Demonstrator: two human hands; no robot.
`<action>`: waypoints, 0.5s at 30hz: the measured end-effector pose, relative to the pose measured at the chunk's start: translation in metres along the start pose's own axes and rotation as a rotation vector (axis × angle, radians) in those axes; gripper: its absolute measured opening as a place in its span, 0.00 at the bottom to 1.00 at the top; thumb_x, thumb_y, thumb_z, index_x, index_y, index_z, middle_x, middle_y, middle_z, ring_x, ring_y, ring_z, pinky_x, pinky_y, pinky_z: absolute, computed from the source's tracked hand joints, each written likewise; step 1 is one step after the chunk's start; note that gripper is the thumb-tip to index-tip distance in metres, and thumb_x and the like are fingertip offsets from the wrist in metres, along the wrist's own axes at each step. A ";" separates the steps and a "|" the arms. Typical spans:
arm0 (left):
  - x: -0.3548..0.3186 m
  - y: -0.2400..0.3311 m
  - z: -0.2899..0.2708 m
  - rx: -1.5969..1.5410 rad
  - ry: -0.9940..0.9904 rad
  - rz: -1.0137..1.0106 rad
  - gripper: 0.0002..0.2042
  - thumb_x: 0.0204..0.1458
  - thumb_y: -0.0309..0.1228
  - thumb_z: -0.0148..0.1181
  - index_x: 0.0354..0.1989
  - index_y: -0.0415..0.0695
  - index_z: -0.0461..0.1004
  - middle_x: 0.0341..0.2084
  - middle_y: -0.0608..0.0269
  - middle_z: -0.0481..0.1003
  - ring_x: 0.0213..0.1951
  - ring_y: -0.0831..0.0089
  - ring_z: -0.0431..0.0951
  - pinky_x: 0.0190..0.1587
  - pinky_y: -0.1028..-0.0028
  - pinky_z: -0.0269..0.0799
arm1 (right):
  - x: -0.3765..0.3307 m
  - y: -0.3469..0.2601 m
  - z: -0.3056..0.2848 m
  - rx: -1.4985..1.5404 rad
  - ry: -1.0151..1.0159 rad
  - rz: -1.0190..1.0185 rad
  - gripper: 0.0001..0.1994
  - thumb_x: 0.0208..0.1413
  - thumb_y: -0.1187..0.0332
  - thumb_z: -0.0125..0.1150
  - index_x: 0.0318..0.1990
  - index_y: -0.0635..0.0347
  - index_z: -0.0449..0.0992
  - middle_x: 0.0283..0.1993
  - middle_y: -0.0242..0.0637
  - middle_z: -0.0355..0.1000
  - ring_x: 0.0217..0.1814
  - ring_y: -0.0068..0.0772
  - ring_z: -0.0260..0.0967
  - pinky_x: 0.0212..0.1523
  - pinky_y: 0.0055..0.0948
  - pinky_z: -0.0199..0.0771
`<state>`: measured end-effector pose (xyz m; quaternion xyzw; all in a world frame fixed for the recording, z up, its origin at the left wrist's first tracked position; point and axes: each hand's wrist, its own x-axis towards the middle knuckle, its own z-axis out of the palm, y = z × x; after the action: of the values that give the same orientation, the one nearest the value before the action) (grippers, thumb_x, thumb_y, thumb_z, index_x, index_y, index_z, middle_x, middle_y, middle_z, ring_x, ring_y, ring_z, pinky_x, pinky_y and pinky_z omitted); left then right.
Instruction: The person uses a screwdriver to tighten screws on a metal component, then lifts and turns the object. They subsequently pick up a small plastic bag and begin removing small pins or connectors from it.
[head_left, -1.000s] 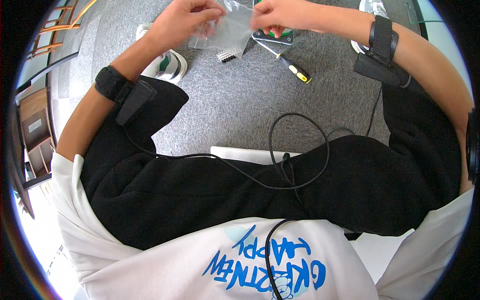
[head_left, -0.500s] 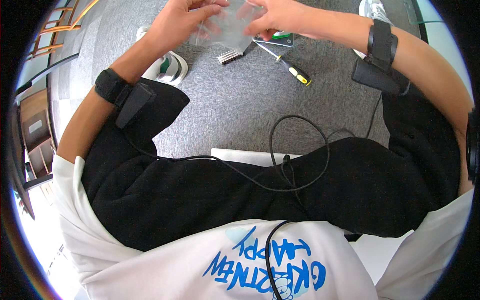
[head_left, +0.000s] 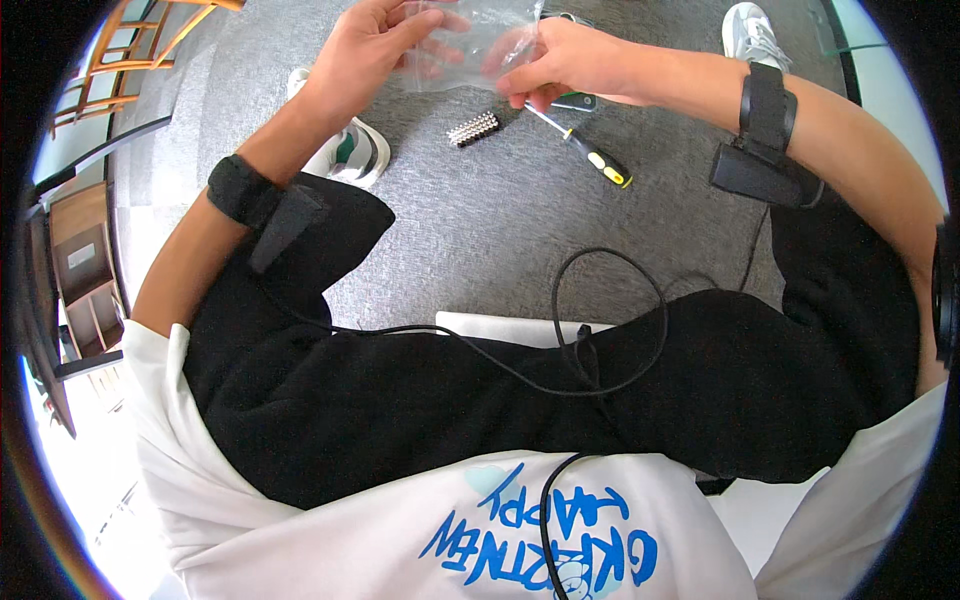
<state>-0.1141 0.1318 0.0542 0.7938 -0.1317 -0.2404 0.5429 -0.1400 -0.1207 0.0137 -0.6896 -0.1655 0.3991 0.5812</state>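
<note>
A clear plastic bag (head_left: 470, 40) is stretched between my two hands at the top of the view. My left hand (head_left: 375, 50) grips its left side, with some fingers showing through the film. On the bag's right side, my right hand (head_left: 565, 58) pinches the lower corner between thumb and fingers. Below the bag, a block of silvery screwdriver bits (head_left: 473, 129) lies on the grey floor. To its right is a screwdriver (head_left: 600, 160) with a black and yellow handle, its shaft pointing up toward my right hand. A dark, flat object with green (head_left: 577, 101) is partly hidden behind that hand.
Shoes (head_left: 755, 38) rest on the floor at right and at left (head_left: 355, 155). A black cable (head_left: 610, 255) loops over my lap. Wooden chair legs (head_left: 125, 65) stand at the upper left, with a brown shelf unit (head_left: 85, 260) below them.
The camera view has shifted slightly, so the floor items appear a little lower and farther right. Both hands still hold the bag, now raised a little clear of the bits and spread flatter.
</note>
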 end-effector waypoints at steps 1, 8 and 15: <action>0.000 0.000 0.000 -0.035 0.008 0.021 0.16 0.69 0.31 0.54 0.62 0.40 0.70 0.43 0.64 0.80 0.36 0.77 0.79 0.42 0.75 0.79 | -0.001 -0.003 -0.002 -0.026 0.020 0.012 0.16 0.64 0.61 0.65 0.52 0.62 0.77 0.36 0.33 0.76 0.31 0.19 0.71 0.39 0.21 0.75; 0.003 -0.014 -0.010 -0.018 0.208 0.016 0.17 0.69 0.31 0.52 0.64 0.43 0.68 0.42 0.61 0.79 0.42 0.76 0.79 0.44 0.74 0.78 | 0.005 -0.007 -0.009 -0.076 0.091 0.045 0.09 0.63 0.65 0.64 0.44 0.61 0.79 0.32 0.34 0.78 0.27 0.18 0.71 0.33 0.21 0.73; 0.002 -0.016 -0.019 0.130 0.202 0.086 0.20 0.70 0.34 0.50 0.69 0.44 0.65 0.50 0.59 0.79 0.43 0.72 0.83 0.44 0.73 0.80 | -0.002 -0.001 -0.039 -0.311 0.057 0.126 0.08 0.65 0.66 0.61 0.44 0.62 0.79 0.30 0.33 0.78 0.28 0.19 0.72 0.36 0.23 0.74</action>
<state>-0.1032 0.1515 0.0447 0.8411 -0.1256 -0.1265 0.5106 -0.1120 -0.1484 0.0157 -0.7914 -0.1653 0.3843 0.4457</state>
